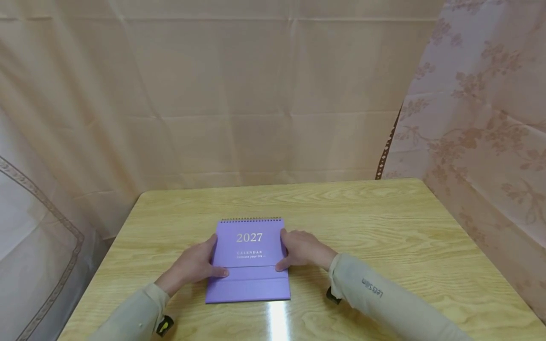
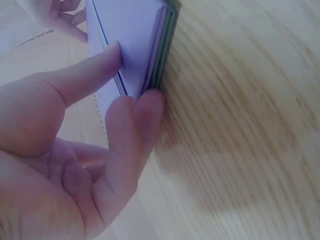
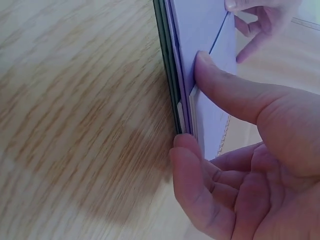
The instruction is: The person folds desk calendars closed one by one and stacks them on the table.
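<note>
A purple 2027 desk calendar with a spiral binding along its far edge lies on the wooden table. My left hand grips its left side, thumb over the cover and fingers along the edge. On the opposite side my right hand holds it the same way. Beneath the purple cover, dark green layers show in the left wrist view. The right wrist view also shows these green layers, with pale page edges between the boards. Whether the green part is a second calendar I cannot tell.
Wood-grain table surrounds the calendar, with a bright light reflection near its front. A beige curtain hangs behind the table. Floral cloth hangs at the right, and white cloth at the left.
</note>
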A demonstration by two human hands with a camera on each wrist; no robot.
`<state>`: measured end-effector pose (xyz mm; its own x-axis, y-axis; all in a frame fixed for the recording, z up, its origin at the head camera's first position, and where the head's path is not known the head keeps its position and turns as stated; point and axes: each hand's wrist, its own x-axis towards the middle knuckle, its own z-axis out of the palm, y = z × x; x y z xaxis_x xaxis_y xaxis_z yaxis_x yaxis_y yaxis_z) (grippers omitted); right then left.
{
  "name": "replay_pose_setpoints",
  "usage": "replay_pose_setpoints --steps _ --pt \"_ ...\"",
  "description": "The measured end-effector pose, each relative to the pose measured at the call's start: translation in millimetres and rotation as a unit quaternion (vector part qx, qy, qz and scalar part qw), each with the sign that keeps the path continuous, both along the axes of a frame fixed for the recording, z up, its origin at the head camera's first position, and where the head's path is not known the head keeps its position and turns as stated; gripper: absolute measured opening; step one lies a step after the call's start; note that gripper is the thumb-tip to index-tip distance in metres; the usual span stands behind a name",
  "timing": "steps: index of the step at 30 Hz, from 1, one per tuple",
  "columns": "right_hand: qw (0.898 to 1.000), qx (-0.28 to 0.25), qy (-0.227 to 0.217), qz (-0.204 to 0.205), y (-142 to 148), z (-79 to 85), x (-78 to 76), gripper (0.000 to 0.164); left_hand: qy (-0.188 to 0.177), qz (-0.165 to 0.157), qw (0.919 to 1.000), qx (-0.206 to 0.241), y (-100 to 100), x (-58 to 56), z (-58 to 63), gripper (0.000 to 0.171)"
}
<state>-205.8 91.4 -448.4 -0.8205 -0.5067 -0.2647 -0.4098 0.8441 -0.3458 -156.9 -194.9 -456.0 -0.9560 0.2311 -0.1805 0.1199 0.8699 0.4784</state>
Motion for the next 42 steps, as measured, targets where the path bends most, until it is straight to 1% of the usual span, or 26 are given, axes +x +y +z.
replay_pose_setpoints --steps 3,4,10,11,14,16,19,21,24,27,31,32,34,36,37,40,42 --pt "1.000 -0.006 -0.002 -0.006 -1 -1.1 0.1 0.078 0.015 -0.001 0.9999 0.001 0 1.4 -0.4 0.113" --pt "1.000 -0.007 -0.004 -0.009 -1 -1.3 0.4 0.079 0.014 0.002 0.9999 0.003 0 1.7 -0.8 0.112" --pt "1.000 -0.017 -0.019 -0.015 -2 -0.2 3.7 0.097 -0.021 0.031 0.9990 0.026 0 3.0 -2.5 0.110" --pt "1.000 -0.019 -0.020 -0.014 -2 0.1 4.2 0.099 -0.024 0.032 0.9988 0.029 0 3.1 -2.6 0.110" --pt "0.999 -0.027 -0.029 -0.017 -1 1.0 5.5 0.097 -0.029 0.034 0.9985 0.031 0 3.1 -2.7 0.110" --pt "0.999 -0.029 -0.029 -0.016 0 0.9 5.7 0.095 -0.039 0.037 0.9979 0.036 0 3.2 -2.2 0.110" --pt "0.999 -0.030 -0.031 -0.015 1 0.8 6.8 0.096 -0.054 0.038 0.9969 0.044 0 4.1 -0.2 0.110" --pt "0.999 -0.029 -0.029 -0.013 2 1.1 7.9 0.099 -0.056 0.034 0.9967 0.048 0 4.7 1.2 0.110" --pt "0.998 -0.038 -0.045 -0.017 6 2.1 9.2 0.104 -0.048 0.029 0.9975 0.042 -2 4.5 2.7 0.109" --pt "0.997 -0.048 -0.053 -0.011 12 4.4 7.8 0.104 -0.025 0.020 0.9994 0.009 -6 3.0 5.2 0.105" --pt "0.996 -0.065 -0.056 -0.002 25 10.7 2.7 0.100 0.016 0.008 0.9989 -0.043 -12 1.1 16.5 0.095" --pt "0.996 -0.072 -0.057 -0.003 28 12.7 1.3 0.098 0.029 0.004 0.9982 -0.052 -14 0.8 20.1 0.092" --pt "0.995 -0.080 -0.061 -0.009 35 18.1 -1.6 0.095 0.067 -0.014 0.9953 -0.069 -18 0.0 27.0 0.084" --pt "0.995 -0.085 -0.057 -0.015 43 24.9 -5.2 0.090 0.114 -0.035 0.9894 -0.083 -22 -1.1 32.2 0.074" --pt "0.995 -0.084 -0.054 -0.016 46 28.2 -7.6 0.087 0.140 -0.047 0.9851 -0.088 -25 -2.3 34.2 0.069" --pt "0.997 -0.072 -0.033 -0.008 59 37.6 -16.7 0.080 0.220 -0.089 0.9662 -0.102 -35 -9.9 35.8 0.058" --pt "0.998 -0.065 -0.011 0.000 67 42.5 -23.6 0.075 0.270 -0.122 0.9494 -0.105 -43 -17.6 35.2 0.051"
